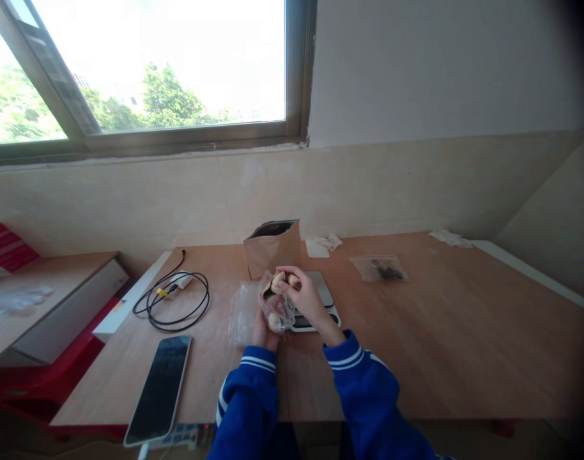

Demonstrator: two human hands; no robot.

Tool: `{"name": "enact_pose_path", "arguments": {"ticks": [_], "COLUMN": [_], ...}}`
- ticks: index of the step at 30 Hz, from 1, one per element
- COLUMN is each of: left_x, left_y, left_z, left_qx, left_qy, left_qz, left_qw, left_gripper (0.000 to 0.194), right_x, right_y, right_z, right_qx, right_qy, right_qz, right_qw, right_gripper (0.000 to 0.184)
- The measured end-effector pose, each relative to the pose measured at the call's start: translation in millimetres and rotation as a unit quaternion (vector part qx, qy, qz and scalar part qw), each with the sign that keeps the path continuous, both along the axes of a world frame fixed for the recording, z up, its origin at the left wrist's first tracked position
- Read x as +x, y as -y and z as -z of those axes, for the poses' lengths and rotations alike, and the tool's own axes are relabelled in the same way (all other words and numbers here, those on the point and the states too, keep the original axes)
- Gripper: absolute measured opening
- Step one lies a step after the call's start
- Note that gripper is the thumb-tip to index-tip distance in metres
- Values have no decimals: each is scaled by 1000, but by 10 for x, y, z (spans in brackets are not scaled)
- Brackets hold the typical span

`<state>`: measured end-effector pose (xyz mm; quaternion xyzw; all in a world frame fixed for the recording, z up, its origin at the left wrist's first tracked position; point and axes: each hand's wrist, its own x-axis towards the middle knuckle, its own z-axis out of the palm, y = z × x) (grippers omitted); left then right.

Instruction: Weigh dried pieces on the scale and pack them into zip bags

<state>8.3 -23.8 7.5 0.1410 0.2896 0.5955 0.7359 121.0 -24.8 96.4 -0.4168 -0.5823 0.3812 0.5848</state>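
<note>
- We record a wall (445, 76), matt grey-white above and smooth beige below; its right side is lost in dark blur.
- We find a brown-framed window (215, 57), cut off by the top and left edges of view, its glass overexposed above green trees.
- We note a wide table (416, 370) with a smooth, wood-grained top; its near right corner fades into shadow.
- We observe an upright brown kraft-paper bag (268, 255) near the table's back, mouth open; its contents are too dark to make out.
- We see a white kitchen scale with a grey plate (324, 291), partly covered by the right hand (306, 295); we cannot read its display.
- We list a flat, dark-screened smartphone (160, 386) at the table's front edge, a looped black cable (208, 300) beyond it.
- We locate a clear zip bag of dark pieces (368, 268) beyond the scale; the pieces are indistinct.
- We report the left hand (263, 332) clasping a clear, crinkled plastic bag (281, 308) just beside the scale; its fingers are mostly hidden.
- We find the right hand pinching a rounded, pale beige lump (278, 281) at that bag's mouth; whether a similar lump beside it is also gripped, we cannot tell.
</note>
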Motion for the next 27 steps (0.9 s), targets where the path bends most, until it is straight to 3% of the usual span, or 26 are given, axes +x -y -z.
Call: {"name": "enact_pose_path", "arguments": {"ticks": [4, 7, 11, 14, 16, 20, 23, 27], "left_x": [-10, -13, -25, -38, -43, -44, -39, -34], "left_y": [-7, -21, -45, -54, -55, -44, -27, -16], "left_z": [-1, 12, 59, 91, 102, 99, 75, 50], "left_qx": [-39, -52, -58, -59, -58, -52, -52, -61], "left_qy": [41, 46, 51, 61, 64, 61, 65, 65], "left_qz": [-30, -29, -24, -16, -15, -13, -9, -9], "left_qw": [998, 997, 997, 996, 996, 997, 996, 996], "left_gripper": [27, 31, 34, 36, 38, 38, 34, 31], "right_x": [68, 130, 172, 133, 72, -54, -72, 9], "right_y": [-75, -272, -675, -988, -1159, -1356, -1389, -1325], "right_z": [-122, -304, -722, -947, -962, -782, -702, -765], "right_qx": [11, 51, 142, 219, 254, 269, 264, 280], "right_qy": [-98, -137, -109, -33, 22, 107, 132, 119], "right_qz": [5, 43, 105, 141, 158, 162, 162, 140], "right_qw": [995, 988, 978, 965, 954, 943, 942, 942], "right_gripper": [35, 37, 36, 30, 24, 20, 20, 21]}}
